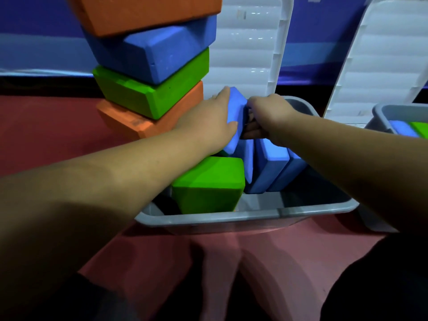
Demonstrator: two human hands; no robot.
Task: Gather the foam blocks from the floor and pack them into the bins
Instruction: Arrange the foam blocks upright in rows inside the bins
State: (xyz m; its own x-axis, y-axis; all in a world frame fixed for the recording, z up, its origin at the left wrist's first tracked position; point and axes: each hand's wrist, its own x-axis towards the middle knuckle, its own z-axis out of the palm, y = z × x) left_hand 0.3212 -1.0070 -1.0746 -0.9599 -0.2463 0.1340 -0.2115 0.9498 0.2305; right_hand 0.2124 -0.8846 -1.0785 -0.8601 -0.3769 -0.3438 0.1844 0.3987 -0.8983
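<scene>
**Packing a blue foam block into the grey bin**

Head view: the left hand (215,117) is laid flat-palmed along the broad matte face of a blue block (236,107), with the thumb wrapped over its lower edge, so it holds the block. The block is tilted on end above the far left part of the grey bin (243,216), a smooth plastic tub with a rolled rim.

The right hand (269,113) is at the block's other side, its fingers curled tight and in shadow. I cannot tell whether they clasp the block or only press against it.

Below the hands, three more blue slabs (271,163) stand on edge side by side in the bin, leaning to the right. A chunky green block (208,181) with bevelled corners sits at the bin's left end, nearest the camera.

Just left of the bin is a leaning stack (150,72) of the same spongy bricks. From the bottom they are orange, green, blue and orange, each turned a little off the one below.

A white ribbed lid (250,54) stands upright behind the bin. A second lid (382,54) leans at the right, behind a second bin (398,112) that shows blue and green foam inside. Everything rests on a dull red floor (46,126).
</scene>
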